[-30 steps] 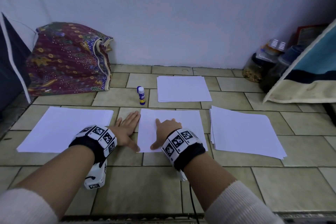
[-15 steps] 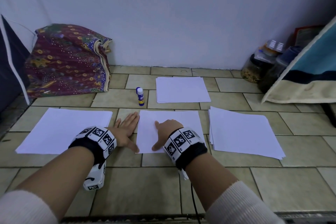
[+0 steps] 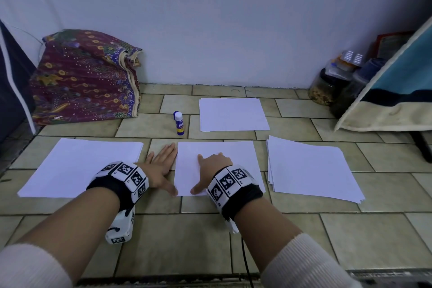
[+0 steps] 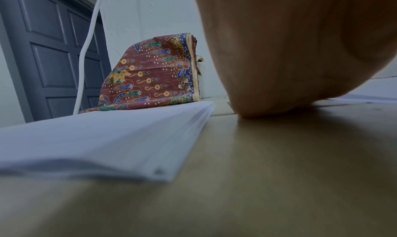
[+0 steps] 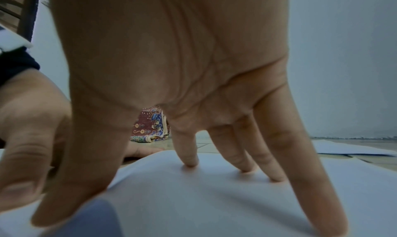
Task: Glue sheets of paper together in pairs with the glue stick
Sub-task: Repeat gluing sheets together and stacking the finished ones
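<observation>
Pressing the middle sheet (image 3: 217, 166), your right hand (image 5: 171, 81) shows spread fingertips (image 5: 190, 160) only at the wrist, while your left hand (image 3: 161, 166) lies flat on the floor (image 3: 187, 241), holding nothing.

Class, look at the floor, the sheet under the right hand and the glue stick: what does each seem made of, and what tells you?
Floor: likely ceramic tile, beige, grout lines, slight sheen.
Sheet: thin matte white paper; it bulges by the fingertips.
Glue stick: probably plastic tube, smooth, printed blue label.

A white-capped blue glue stick (image 3: 178, 123) stands upright on the tiles among four flat white paper lots, centre sheet (image 3: 224, 159) nearest.
</observation>
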Available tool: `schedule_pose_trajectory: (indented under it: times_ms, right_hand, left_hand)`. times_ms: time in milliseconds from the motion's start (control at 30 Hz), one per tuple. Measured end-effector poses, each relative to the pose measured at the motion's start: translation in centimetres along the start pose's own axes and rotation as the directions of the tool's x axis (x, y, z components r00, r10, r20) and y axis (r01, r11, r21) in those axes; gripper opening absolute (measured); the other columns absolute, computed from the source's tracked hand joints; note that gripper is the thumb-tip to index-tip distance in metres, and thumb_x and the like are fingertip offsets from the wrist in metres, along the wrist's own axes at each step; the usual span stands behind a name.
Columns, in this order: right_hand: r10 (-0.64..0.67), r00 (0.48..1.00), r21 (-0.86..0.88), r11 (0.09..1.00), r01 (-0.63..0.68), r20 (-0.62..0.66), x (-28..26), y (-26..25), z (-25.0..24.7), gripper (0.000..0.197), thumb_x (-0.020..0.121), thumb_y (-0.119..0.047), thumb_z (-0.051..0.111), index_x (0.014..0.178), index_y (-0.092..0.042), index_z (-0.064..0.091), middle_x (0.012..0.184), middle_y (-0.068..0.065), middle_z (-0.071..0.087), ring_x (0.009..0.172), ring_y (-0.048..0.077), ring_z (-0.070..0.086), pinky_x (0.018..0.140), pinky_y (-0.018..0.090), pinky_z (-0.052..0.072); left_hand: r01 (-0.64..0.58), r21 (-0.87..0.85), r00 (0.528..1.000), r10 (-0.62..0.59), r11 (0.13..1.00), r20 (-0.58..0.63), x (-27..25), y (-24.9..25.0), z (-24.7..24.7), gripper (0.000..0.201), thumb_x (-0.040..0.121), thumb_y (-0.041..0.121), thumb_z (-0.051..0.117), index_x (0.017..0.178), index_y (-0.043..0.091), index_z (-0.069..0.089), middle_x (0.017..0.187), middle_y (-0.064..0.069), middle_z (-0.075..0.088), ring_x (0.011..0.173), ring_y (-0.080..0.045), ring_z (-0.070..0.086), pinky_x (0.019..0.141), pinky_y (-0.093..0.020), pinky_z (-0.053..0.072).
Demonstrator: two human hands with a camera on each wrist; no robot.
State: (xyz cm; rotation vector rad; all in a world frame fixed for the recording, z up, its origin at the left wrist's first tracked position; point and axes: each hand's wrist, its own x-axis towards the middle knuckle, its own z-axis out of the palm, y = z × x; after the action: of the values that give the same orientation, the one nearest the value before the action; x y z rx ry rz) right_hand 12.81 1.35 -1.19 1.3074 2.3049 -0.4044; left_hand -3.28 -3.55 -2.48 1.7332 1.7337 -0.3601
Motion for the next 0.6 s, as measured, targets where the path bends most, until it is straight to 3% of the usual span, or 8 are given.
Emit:
schedule_pose_trajectory:
  times_ms: [167, 300, 433, 600]
  right_hand:
    - [0.001, 1.000, 0.016, 1.000, -0.001, -0.002, 0.6, -0.2, 0.0, 0.090, 0.076, -0.066, 0.061, 0.142, -0.014, 0.031, 0.132, 0.014, 0.050, 0.127, 0.035, 0.041, 0.103, 0.049, 0.038]
    - [0.024, 1.000, 0.039, 0.999, -0.024, -0.010, 1.2, -0.2, -0.4, 0.058, 0.092, -0.053, 0.046, 0.134, -0.013, 0.044, 0.125, 0.012, 0.055, 0.117, 0.032, 0.051, 0.095, 0.041, 0.044]
    - [0.038, 0.999, 0.029, 0.999, -0.037, -0.025, 1.4, -0.3, -0.5, 0.038, 0.092, -0.032, 0.055, 0.125, -0.013, 0.053, 0.119, 0.009, 0.058, 0.111, 0.029, 0.055, 0.083, 0.038, 0.043]
    - [0.056, 0.997, 0.029, 0.998, -0.055, -0.049, 1.2, -0.3, -0.4, 0.046, 0.088, -0.031, 0.063, 0.129, -0.015, 0.051, 0.122, 0.008, 0.057, 0.115, 0.028, 0.053, 0.087, 0.038, 0.043]
  left_hand:
    - [-0.014, 0.022, 1.000, 0.013, 1.000, 0.016, -0.1, -0.3, -0.1, 0.134, 0.055, 0.063, 0.055, 0.146, 0.012, -0.029, 0.151, 0.000, -0.038, 0.140, -0.013, -0.032, 0.115, -0.038, -0.015]
    - [-0.036, 0.040, 0.999, 0.035, 0.999, 0.039, -0.2, -0.4, -0.3, 0.134, 0.056, 0.064, 0.053, 0.144, 0.010, -0.031, 0.150, -0.002, -0.040, 0.139, -0.014, -0.034, 0.114, -0.040, -0.016]
    - [-0.041, 0.049, 0.998, 0.039, 0.998, 0.038, -0.2, -0.5, -0.2, 0.134, 0.056, 0.064, 0.054, 0.144, 0.010, -0.032, 0.150, -0.002, -0.039, 0.139, -0.014, -0.034, 0.114, -0.040, -0.017]
    - [-0.060, 0.025, 0.997, 0.058, 0.998, 0.056, 0.0, -0.9, -0.4, 0.142, 0.048, 0.067, 0.058, 0.144, 0.012, -0.032, 0.148, 0.005, -0.038, 0.138, -0.013, -0.034, 0.114, -0.040, -0.016]
